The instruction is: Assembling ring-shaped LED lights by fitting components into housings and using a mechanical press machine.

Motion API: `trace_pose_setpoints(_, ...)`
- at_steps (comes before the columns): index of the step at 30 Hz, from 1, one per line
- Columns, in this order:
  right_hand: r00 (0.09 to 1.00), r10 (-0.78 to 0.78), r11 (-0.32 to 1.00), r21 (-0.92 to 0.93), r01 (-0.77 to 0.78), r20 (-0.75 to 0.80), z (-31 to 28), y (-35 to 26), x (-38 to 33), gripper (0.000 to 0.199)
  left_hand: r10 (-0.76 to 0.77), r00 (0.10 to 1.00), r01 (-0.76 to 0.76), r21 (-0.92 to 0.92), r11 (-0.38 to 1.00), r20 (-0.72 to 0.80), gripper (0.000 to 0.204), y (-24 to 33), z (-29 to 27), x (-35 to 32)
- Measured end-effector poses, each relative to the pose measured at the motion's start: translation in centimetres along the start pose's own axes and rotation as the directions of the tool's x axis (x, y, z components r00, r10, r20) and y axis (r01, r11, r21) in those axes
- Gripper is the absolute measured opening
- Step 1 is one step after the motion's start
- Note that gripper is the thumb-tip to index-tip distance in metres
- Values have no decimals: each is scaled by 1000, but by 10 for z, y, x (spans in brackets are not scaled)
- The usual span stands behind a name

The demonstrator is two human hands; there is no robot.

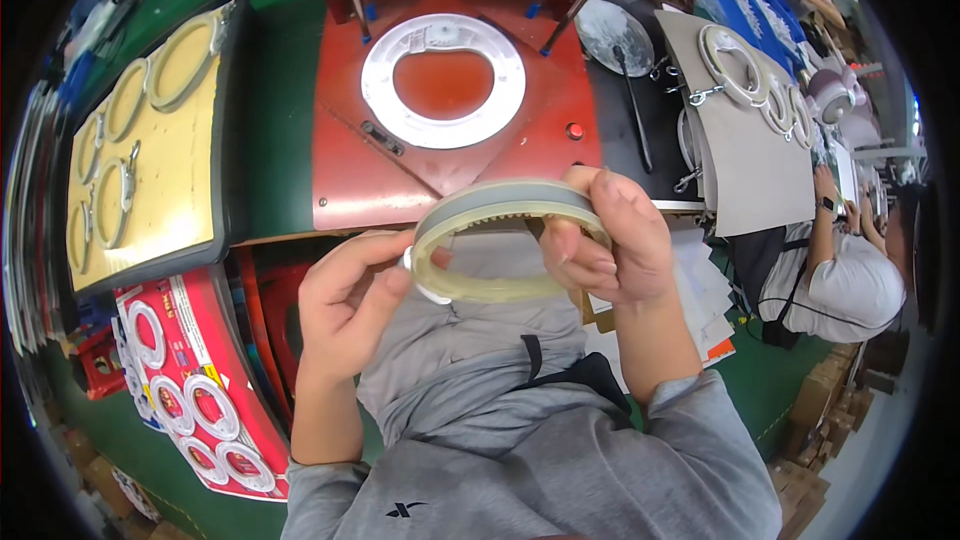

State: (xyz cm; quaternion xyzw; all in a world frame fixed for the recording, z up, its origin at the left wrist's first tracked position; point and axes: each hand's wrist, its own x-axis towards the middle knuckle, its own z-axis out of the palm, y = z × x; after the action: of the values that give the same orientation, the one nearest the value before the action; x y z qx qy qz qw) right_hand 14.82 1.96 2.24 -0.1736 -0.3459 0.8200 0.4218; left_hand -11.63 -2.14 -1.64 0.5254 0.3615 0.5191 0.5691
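Between my hands, above my lap and the near edge of the red work surface, is a pale yellowish ring (500,198) with a grey outer band and small teeth along its inside. My left hand (352,292) pinches its left side, where a white piece (432,290) curves along the rim. The fingers of my right hand (612,242) are closed round its right side, with the fingertips inside the opening. Beyond the hands, a white ring-shaped plate (375,90) lies on the red machine top (345,155).
A yellow board (160,175) with several rings stands left. Below it, a red printed sheet (190,350) bears white rings. To the right are a round dish (605,28) with a dark-handled tool (637,110), a red button (574,131) and a grey board (745,165) with rings. Another person (845,285) sits far right.
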Motion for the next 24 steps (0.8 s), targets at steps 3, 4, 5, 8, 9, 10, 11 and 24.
trace_pose_setpoints(3,998,-25,999,-48,22,-59,-1,-2,2,56,23,995,-18,-52,998,101,33,-8,-12,5)
trace_pose_setpoints(4,998,-4,996,-89,-1,-61,-2,-3,2,57,26,993,-21,-53,998,111,33,-10,-12,6)
trace_pose_setpoints(5,998,17,991,-128,-25,-67,-4,-3,1,57,-32,994,44,-107,993,105,33,-10,-10,8)
trace_pose_setpoints(8,994,61,996,-58,-66,-88,-10,-4,0,60,-71,991,86,-131,988,115,33,-14,-6,6)
trace_pose_setpoints(9,995,54,996,-62,-59,-89,-9,-5,-2,60,-51,992,63,-100,993,117,32,-17,-5,4)
trace_pose_setpoints(10,986,79,993,-77,-91,-145,-7,-7,-7,60,1,990,9,-76,997,143,36,-22,-6,2)
trace_pose_setpoints(11,974,101,989,-90,-121,-202,-7,-7,-9,60,8,988,4,-76,997,153,36,-22,-7,2)
trace_pose_setpoints(24,626,-772,-415,-657,-630,-113,-122,-19,-4,24,-41,994,41,-1,999,-105,38,-27,-19,4)
